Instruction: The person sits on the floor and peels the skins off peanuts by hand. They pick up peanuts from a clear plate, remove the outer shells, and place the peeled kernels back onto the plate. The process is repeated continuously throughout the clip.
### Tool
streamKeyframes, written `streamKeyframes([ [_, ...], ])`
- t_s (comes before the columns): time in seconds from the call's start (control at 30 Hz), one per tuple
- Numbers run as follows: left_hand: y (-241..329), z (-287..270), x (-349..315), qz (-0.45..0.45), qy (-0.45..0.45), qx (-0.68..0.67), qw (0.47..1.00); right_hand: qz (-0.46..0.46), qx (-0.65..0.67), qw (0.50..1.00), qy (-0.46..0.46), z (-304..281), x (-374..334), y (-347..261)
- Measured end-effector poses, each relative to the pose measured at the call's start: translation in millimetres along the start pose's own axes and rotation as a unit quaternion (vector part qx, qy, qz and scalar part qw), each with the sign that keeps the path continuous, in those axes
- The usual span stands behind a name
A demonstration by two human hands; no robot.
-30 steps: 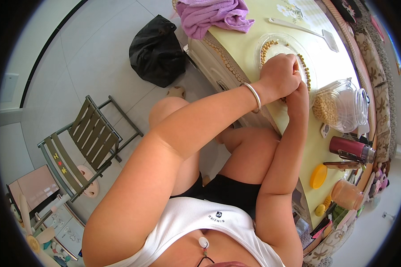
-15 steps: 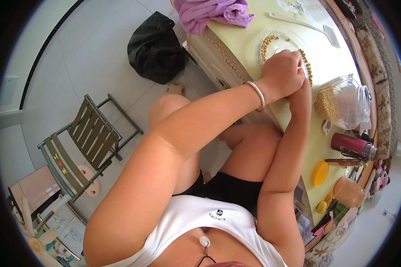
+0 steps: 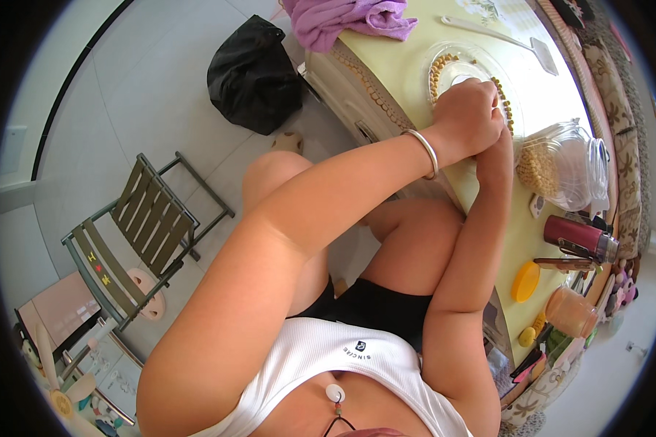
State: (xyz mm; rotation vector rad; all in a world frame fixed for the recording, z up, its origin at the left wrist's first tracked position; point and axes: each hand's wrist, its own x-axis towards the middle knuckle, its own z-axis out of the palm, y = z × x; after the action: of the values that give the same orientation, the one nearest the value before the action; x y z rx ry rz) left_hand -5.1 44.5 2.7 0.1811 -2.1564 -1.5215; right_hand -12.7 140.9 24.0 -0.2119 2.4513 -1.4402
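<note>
Tan bean-like pieces [image 3: 435, 76] lie in two curved rows on one clear round plate [image 3: 455, 48], on the table's far part; we see the right row's long axis run far to near. Our left hand [image 3: 469, 116] is clenched against our right hand [image 3: 494, 151]; what they grasp, we cannot tell. One clear jar [image 3: 565, 167] sits right. Since the earlier frame, both hands have stayed together.
</note>
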Motion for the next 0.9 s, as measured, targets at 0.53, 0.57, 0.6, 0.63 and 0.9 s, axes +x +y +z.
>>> streamKeyframes([
  [0.53,-1,-20,14,-0.164,-0.047,-0.263,0.950,-0.058,0.134,0.989,-0.023,2,7,11],
  [0.57,3,-21,13,-0.166,-0.052,-0.268,0.948,-0.058,0.141,0.988,-0.024,-1,9,15],
  [0.6,7,-22,12,-0.169,-0.059,-0.282,0.942,-0.058,0.148,0.987,-0.024,-5,13,21],
  [0.63,11,-24,10,-0.173,-0.066,-0.296,0.937,-0.058,0.155,0.986,-0.026,-6,14,21],
  [0.9,10,-22,9,-0.307,-0.028,-0.500,0.809,-0.204,0.080,0.964,0.150,1,6,8],
])
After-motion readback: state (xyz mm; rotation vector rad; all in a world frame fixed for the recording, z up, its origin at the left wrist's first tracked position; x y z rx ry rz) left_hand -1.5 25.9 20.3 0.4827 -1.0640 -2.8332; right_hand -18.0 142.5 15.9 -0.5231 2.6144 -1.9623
